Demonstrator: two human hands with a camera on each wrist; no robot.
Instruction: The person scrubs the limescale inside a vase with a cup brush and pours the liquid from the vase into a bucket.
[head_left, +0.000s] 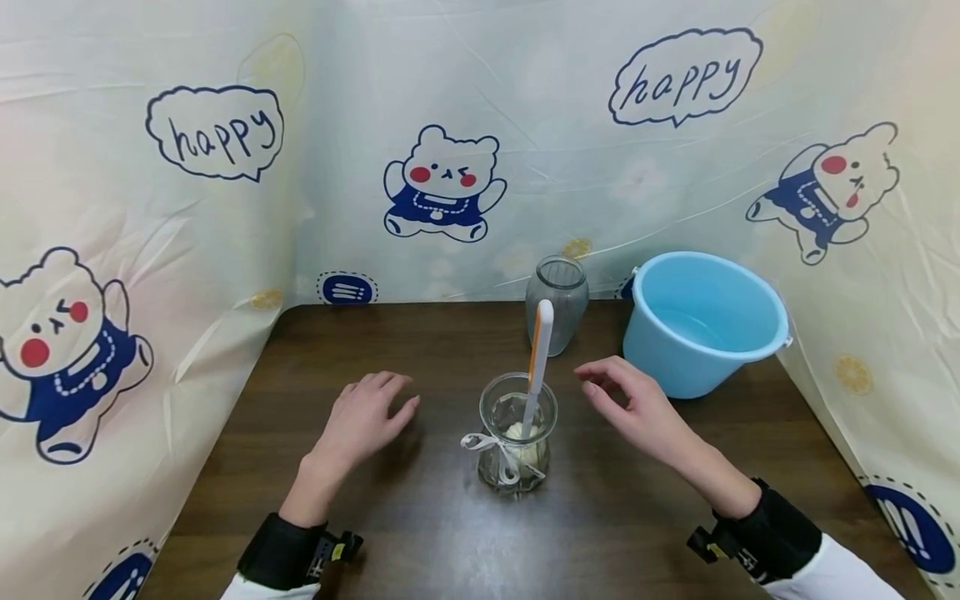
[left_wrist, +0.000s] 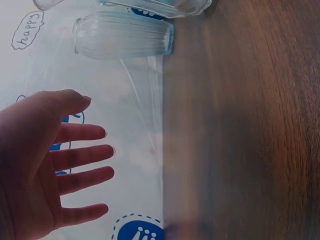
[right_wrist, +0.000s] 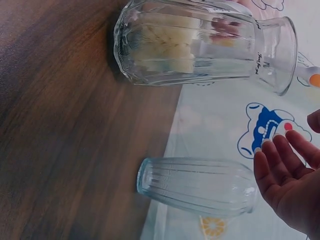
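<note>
A clear glass vase (head_left: 489, 471) with a white ribbon bow (head_left: 506, 454) stands upright between my hands on the table. Inside it is a brush with a cream, sponge-like head (right_wrist: 167, 42); its white and orange handle (head_left: 542, 342) sticks up past the rim. My left hand (head_left: 366, 417) hovers left of the vase, fingers loosely spread and holding nothing. On the other side, my right hand (head_left: 637, 408) is held near the vase without touching it, its fingers slightly bent and nothing in them. Behind stands a second, bluish ribbed glass vase (head_left: 562, 308).
A light blue bucket (head_left: 667, 354) stands at the back right, just beyond my right hand. The dark wooden table (head_left: 315, 342) meets a pale cloth (head_left: 337, 208) printed with bears, which hangs along its back and sides.
</note>
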